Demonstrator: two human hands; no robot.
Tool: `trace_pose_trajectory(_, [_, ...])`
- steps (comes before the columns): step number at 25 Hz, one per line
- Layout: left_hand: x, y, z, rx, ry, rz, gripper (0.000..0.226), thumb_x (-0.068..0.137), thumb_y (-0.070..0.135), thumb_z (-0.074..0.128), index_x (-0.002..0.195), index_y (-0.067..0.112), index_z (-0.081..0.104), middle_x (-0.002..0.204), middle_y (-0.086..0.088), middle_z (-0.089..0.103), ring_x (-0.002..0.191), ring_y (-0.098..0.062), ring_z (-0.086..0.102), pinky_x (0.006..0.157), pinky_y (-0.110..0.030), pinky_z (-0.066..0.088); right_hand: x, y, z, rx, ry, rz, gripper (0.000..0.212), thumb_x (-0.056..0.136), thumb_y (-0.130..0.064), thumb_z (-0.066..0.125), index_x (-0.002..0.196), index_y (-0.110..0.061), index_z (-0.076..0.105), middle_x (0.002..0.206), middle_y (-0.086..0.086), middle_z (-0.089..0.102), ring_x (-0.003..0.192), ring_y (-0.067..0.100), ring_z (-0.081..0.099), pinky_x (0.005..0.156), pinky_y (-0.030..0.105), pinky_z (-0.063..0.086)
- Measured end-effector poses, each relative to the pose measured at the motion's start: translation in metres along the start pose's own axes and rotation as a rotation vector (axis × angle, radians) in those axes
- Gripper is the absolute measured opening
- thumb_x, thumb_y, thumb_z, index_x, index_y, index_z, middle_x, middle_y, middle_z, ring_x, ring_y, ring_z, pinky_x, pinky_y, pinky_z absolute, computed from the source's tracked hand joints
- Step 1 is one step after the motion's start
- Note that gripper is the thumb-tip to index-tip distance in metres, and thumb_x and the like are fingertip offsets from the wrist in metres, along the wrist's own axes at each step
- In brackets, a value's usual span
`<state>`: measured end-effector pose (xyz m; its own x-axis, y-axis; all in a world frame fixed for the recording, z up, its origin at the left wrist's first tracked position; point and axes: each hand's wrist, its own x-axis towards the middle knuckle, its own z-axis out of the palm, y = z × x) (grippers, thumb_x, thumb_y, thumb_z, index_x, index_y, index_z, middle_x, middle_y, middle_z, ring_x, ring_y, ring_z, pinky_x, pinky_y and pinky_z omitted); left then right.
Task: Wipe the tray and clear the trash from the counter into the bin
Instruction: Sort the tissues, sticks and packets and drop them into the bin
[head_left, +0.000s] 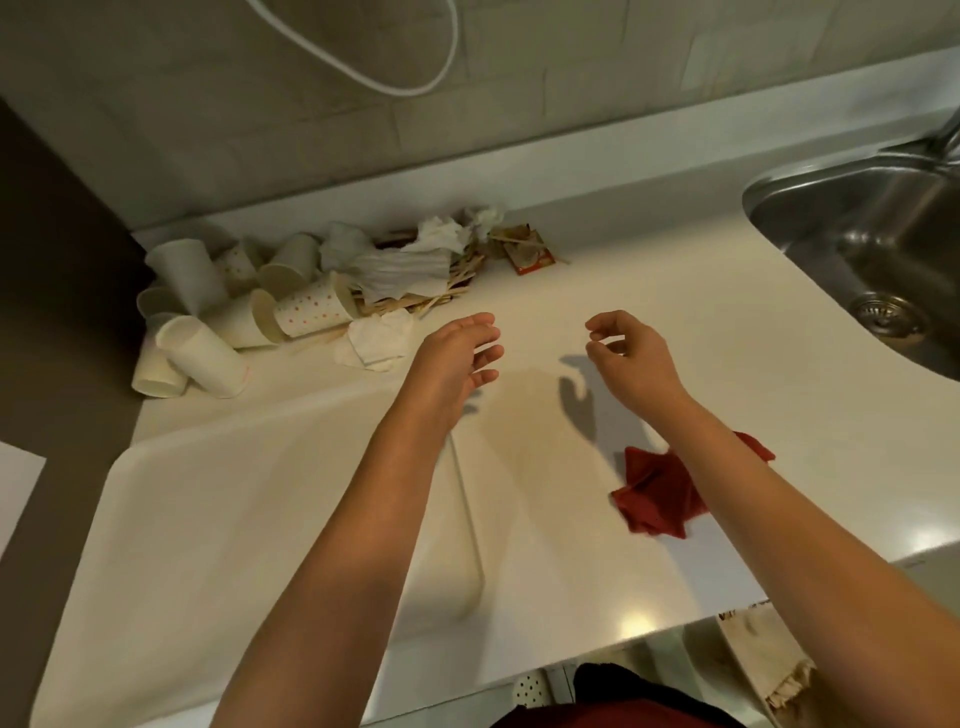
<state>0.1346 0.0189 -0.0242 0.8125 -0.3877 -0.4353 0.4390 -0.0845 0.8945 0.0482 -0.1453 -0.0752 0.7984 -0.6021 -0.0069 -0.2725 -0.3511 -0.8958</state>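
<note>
A cream tray lies on the white counter at the left, under my left forearm. A heap of trash sits at the back left: several paper cups, crumpled napkins, wooden stir sticks and a red-brown wrapper. A crumpled red cloth lies on the counter, partly hidden by my right forearm. My left hand hovers above the counter just right of the trash, fingers relaxed and empty. My right hand hovers beside it, fingers loosely curled, holding nothing.
A steel sink with its drain fills the right side. A tiled wall with a hanging white cable stands behind the counter. A dark surface borders the counter on the left. A beige towel hangs below the front edge.
</note>
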Motion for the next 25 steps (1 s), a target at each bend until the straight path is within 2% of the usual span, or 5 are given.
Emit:
trace_pose_trajectory(5, [0.066, 0.009, 0.011, 0.274, 0.146, 0.156, 0.015, 0.088, 0.011, 0.055, 0.094, 0.022, 0.063, 0.089, 0.001, 0.062, 0.083, -0.015, 0.056, 0.074, -0.028, 0.045, 0.059, 0.004, 0.000, -0.151, -0.060, 0.026, 0.024, 0.090, -0.013, 0.054, 0.113, -0.011, 0.059, 0.116, 0.008, 0.056, 0.091, 0.023, 0.058, 0.078, 0.029, 0.045])
trace_pose_trajectory(10, [0.140, 0.028, 0.032, 0.724, 0.145, 0.409, 0.029, 0.090, 0.005, 0.050, 0.113, 0.011, 0.066, 0.117, -0.005, 0.065, 0.106, -0.020, 0.060, 0.086, -0.017, 0.042, 0.121, 0.001, 0.011, -0.291, -0.080, 0.044, 0.032, 0.090, -0.016, 0.056, 0.120, -0.006, 0.057, 0.123, 0.013, 0.051, 0.107, 0.027, 0.054, 0.084, 0.026, 0.040])
trace_pose_trajectory(13, [0.180, 0.040, 0.043, 1.031, 0.085, 0.472, 0.035, 0.089, 0.006, 0.045, 0.118, 0.014, 0.064, 0.124, -0.011, 0.062, 0.113, -0.027, 0.057, 0.097, -0.032, 0.046, 0.154, 0.000, 0.026, -0.387, -0.103, 0.061, 0.035, 0.088, -0.021, 0.056, 0.121, -0.008, 0.056, 0.124, 0.014, 0.048, 0.108, 0.031, 0.052, 0.090, 0.035, 0.046])
trace_pose_trajectory(17, [0.218, 0.052, 0.054, 1.120, 0.048, 0.419, 0.038, 0.086, 0.033, 0.043, 0.113, 0.020, 0.066, 0.117, -0.006, 0.065, 0.106, -0.024, 0.061, 0.091, -0.039, 0.051, 0.191, -0.003, 0.046, -0.565, -0.113, 0.085, 0.039, 0.088, -0.033, 0.051, 0.119, -0.009, 0.053, 0.120, 0.013, 0.046, 0.111, 0.034, 0.044, 0.089, 0.041, 0.042])
trace_pose_trajectory(25, [0.270, 0.050, 0.055, 1.373, 0.088, 0.505, 0.026, 0.093, 0.017, 0.045, 0.107, 0.011, 0.067, 0.107, -0.010, 0.066, 0.100, -0.027, 0.062, 0.078, -0.031, 0.047, 0.229, -0.002, 0.077, -0.651, -0.026, 0.140, 0.056, 0.077, -0.050, 0.062, 0.114, -0.010, 0.050, 0.116, 0.009, 0.043, 0.108, 0.031, 0.042, 0.088, 0.036, 0.035])
